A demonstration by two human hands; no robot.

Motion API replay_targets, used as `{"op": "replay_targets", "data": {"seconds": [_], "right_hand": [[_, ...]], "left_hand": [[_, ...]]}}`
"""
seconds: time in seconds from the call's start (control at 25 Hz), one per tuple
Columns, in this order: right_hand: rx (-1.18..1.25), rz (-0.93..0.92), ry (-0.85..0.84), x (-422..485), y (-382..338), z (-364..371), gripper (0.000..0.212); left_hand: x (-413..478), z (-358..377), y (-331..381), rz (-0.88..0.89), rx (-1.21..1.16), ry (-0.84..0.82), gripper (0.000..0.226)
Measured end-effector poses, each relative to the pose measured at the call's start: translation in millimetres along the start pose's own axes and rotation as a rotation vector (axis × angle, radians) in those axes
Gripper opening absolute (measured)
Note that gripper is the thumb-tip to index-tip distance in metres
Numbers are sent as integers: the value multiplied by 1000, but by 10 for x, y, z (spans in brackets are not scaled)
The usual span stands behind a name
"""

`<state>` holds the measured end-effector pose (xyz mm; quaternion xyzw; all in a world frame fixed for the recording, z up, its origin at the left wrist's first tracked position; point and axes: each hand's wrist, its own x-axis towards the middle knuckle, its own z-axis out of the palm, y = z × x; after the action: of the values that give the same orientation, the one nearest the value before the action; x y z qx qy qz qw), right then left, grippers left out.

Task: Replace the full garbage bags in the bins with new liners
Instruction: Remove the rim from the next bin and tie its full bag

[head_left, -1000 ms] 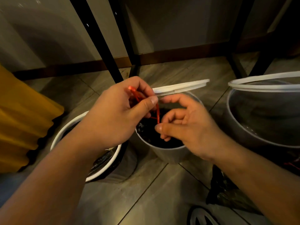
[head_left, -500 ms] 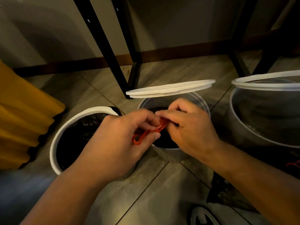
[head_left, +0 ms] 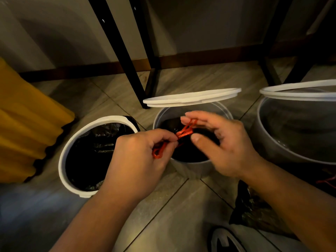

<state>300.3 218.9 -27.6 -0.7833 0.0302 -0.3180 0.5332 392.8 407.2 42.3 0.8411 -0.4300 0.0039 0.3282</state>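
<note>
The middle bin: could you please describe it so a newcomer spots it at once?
Find the tiled floor beside black legs. The middle bin, of three, sits below the left hand and right hand. Only it has red drawstrings held over it.

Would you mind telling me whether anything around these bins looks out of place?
A crumpled black bag lies loose on the floor at lower right, outside any bin. Otherwise nothing stands out; the left hand pinches a red drawstring over the middle bin.
</note>
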Motion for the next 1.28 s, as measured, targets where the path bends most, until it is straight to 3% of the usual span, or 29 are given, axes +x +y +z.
{"op": "replay_targets", "data": {"seconds": [0.08, 0.28, 0.52, 0.76, 1.04, 1.12, 1.28], "right_hand": [[318, 176, 76, 16, -64, -36, 25], [594, 517, 364, 149, -86, -273, 21], [753, 880, 699, 201, 331, -695, 20], [740, 1004, 723, 140, 591, -727, 20], [655, 1016, 698, 128, 562, -670, 20], [523, 987, 639, 104, 532, -642, 21], [320, 966, 497, 1, 564, -543, 27]], "left_hand": [[6, 19, -1, 6, -48, 50, 19], [-91, 81, -141, -156, -49, 138, 19], [-219, 101, -498, -315, 248, 5, 16], [-234, 150, -654, -363, 297, -67, 11], [-193, 166, -633, -362, 353, -84, 11], [-109, 218, -535, -287, 312, -84, 28], [176, 468, -325, -213, 426, -195, 92]]}}
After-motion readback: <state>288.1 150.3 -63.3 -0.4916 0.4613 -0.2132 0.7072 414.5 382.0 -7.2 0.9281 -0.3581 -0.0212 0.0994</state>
